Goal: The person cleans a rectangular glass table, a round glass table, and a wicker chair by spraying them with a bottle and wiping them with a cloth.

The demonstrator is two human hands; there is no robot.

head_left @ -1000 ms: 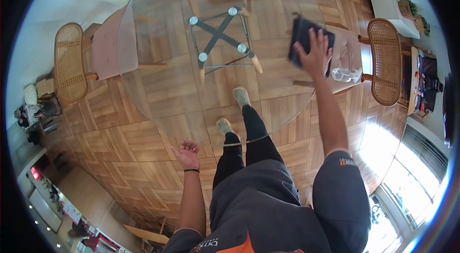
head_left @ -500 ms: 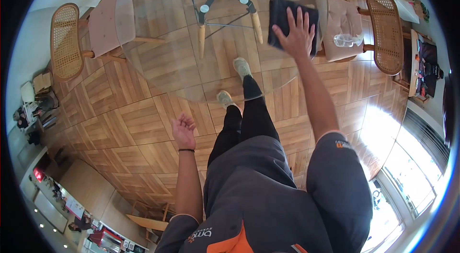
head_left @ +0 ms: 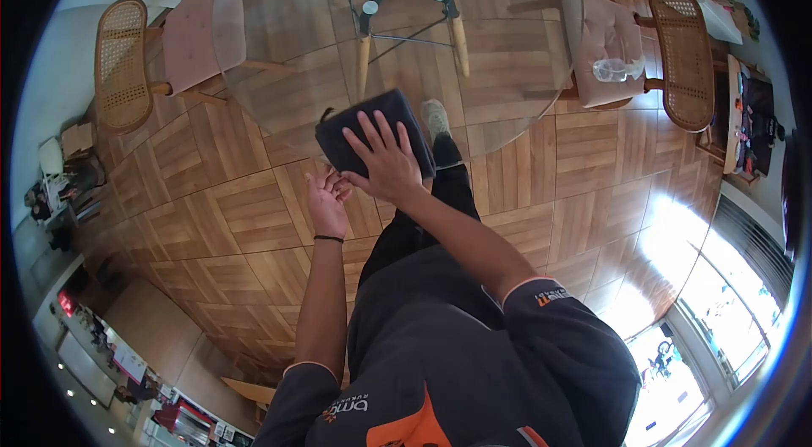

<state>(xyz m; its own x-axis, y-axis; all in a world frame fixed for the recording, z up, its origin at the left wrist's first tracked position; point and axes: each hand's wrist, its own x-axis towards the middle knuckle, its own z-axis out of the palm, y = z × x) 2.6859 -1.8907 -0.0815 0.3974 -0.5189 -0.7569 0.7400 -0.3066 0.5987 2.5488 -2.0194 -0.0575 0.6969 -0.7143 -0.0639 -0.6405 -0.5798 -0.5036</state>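
Right hand (head_left: 385, 164) flat, fingers spread, pressing dark cloth (head_left: 372, 130) at glass table (head_left: 279, 100) near edge. Left hand (head_left: 326, 202) open, cupped, empty, just beside cloth's near-left corner, below table rim.

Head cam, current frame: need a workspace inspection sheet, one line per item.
Surface: round glass table, see-through, crossed metal base and wood floor visible beneath.
Job's things: dark cloth flat on the glass at the near edge.
Clutter: clear spray bottle lying on the cushioned chair right of the table.
Grippers: right hand spread flat on the cloth; left hand open, palm up, at the table edge just beside the cloth, contact unclear.
Cables: nothing seen.
Surroundings: second cane-back chair on the left; parquet floor; bright window lower right; shelves and small items at both edges.
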